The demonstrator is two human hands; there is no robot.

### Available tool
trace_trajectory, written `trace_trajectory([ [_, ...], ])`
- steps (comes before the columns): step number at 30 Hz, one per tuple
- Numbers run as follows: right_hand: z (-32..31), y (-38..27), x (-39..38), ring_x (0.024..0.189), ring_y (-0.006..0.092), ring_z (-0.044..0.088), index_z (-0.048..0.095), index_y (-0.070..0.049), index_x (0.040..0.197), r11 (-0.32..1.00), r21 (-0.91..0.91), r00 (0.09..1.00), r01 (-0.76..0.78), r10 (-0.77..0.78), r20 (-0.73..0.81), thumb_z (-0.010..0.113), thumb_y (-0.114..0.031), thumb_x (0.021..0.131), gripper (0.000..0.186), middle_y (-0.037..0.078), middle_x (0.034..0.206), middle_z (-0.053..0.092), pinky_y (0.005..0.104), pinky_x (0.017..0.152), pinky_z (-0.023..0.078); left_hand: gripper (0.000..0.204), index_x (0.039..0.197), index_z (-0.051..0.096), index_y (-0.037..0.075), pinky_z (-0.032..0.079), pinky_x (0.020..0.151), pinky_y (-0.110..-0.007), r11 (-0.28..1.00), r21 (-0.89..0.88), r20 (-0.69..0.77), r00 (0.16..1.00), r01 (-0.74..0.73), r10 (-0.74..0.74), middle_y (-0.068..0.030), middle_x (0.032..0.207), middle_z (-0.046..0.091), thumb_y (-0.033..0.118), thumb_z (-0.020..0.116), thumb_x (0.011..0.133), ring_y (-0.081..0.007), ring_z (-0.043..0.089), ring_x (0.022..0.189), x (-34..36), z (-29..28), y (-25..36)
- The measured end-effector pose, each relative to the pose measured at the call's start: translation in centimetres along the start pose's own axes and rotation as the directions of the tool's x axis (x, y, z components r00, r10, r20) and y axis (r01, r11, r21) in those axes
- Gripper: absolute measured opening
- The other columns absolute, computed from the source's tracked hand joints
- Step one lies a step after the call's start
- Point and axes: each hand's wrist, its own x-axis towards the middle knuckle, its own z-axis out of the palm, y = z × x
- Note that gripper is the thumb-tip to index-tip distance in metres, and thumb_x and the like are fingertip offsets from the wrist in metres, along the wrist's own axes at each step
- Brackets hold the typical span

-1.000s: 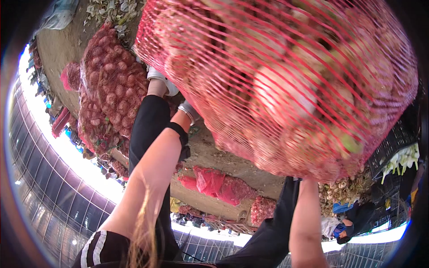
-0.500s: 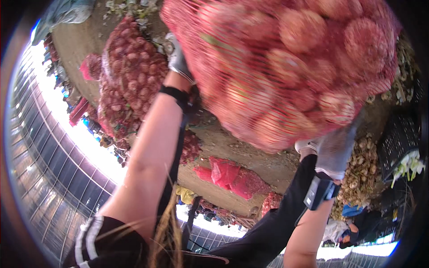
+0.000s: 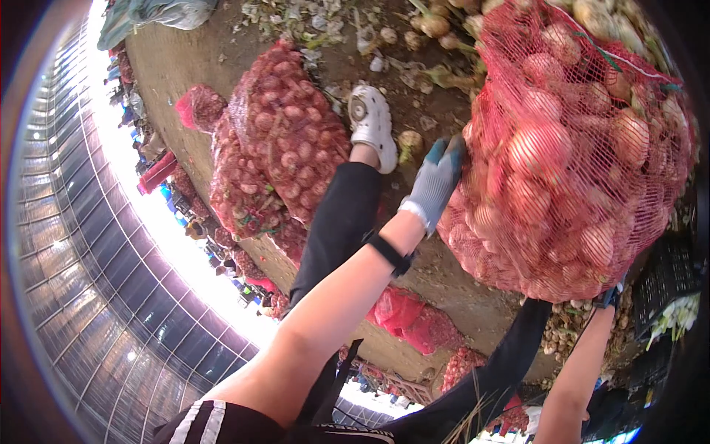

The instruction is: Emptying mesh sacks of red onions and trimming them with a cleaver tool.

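Observation:
A large red mesh bag of onions fills the upper right, tilted and bulging, with its stitched edge toward the far right. My left hand, in a grey knit glove with blue-green fingertips, is at the bag's left side. Its visible fingers are stretched out and slightly apart, and the tips meet or almost meet the mesh. The right forearm reaches up to the bag's lower right side. There the bag hides my right hand, and only the wrist with a dark band shows.
Filled onion bags lie left of my foot in a white clog. Loose onions and dry skins are scattered at the far side. Red bags lie behind my legs. A black crate stands at the right.
The onion bag has shifted right and turned, showing its stitched edge. My left hand has moved right with it. My right hand has gone out of sight behind the bag.

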Motion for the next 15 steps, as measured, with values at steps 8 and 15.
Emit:
trace_trajectory([
  [8, 19.7, 0.9, -14.4, 0.133, 0.0249, 0.038, 0.029, -0.005, 0.146, 0.911, -0.407, 0.967, -0.07, -0.038, -0.251, 0.035, -0.038, 0.103, 0.054, 0.013, 0.147, 0.038, 0.0385, 0.112, 0.03, 0.057, 0.129, 0.053, 0.006, 0.045, 0.099, -0.039, 0.791, -0.504, 0.293, 0.93, 0.347, -0.222, -0.0079, 0.124, 0.061, 0.052, 0.044, 0.097, -0.0244, 0.057, 0.111, 6.4, -4.2, 7.7],
  [15, 23.5, -5.6, -8.1, 0.13, 0.0244, 0.042, 0.025, 0.0, 0.148, 0.984, -0.124, 0.939, -0.131, 0.083, -0.333, 0.044, -0.028, 0.1, 0.059, 0.015, 0.145, 0.039, 0.0374, 0.108, 0.033, 0.051, 0.13, 0.052, 0.006, 0.046, 0.099, -0.038, 0.826, -0.522, 0.427, 0.903, 0.212, 0.038, -0.0086, 0.126, 0.059, 0.046, 0.043, 0.099, -0.0246, 0.057, 0.111, 5.2, -5.7, 4.5],
])
